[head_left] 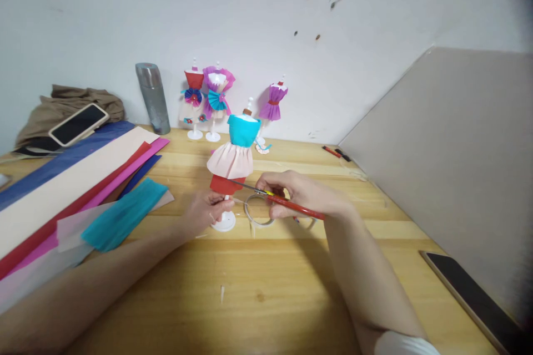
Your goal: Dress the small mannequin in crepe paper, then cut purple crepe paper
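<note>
A small white dress form stands before me, dressed in a turquoise crepe-paper top, a gathered pale pink skirt and a red paper layer beneath. My left hand is closed at the form's post, with its fingers just under the red layer. My right hand grips red-handled scissors. Their blades point left and lie against the red layer, below the pink hem. A roll of clear tape lies behind the scissors, partly hidden by my right hand.
Several dressed forms, including a purple one, line the wall beside a grey flask. Coloured crepe-paper sheets cover the left side. One phone rests on brown cloth; another phone lies at right, near a partition.
</note>
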Demonstrator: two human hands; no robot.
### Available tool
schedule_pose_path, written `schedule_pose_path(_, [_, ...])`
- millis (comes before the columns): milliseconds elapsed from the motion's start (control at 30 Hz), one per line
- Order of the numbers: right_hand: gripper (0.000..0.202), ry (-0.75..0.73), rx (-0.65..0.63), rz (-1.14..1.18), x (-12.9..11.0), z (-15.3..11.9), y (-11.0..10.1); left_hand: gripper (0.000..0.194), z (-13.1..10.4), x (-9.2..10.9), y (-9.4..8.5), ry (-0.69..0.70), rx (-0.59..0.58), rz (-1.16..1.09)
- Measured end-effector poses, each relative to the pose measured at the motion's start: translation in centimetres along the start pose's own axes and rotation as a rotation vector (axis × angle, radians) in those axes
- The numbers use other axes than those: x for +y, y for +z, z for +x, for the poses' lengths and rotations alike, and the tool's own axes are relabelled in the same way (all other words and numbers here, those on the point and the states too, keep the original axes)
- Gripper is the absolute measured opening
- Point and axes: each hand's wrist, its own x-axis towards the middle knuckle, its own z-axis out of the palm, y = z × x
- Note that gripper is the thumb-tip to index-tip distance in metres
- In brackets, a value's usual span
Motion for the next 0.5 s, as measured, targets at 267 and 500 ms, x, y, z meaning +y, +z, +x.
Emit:
schedule_pose_path(267, [0.05, -0.009, -0.006, 0.031, 0.05, 0.03, 0.09, 0.025, -0.23, 0.48, 0.16, 0.003, -0.041, 0.031])
schedule_pose_path(500, [0.053, 0.0, -0.033, 0.022, 0.2, 0.0, 0.02, 0.028, -0.17, 0.0, 0.24, 0.029, -0.061, 0.033])
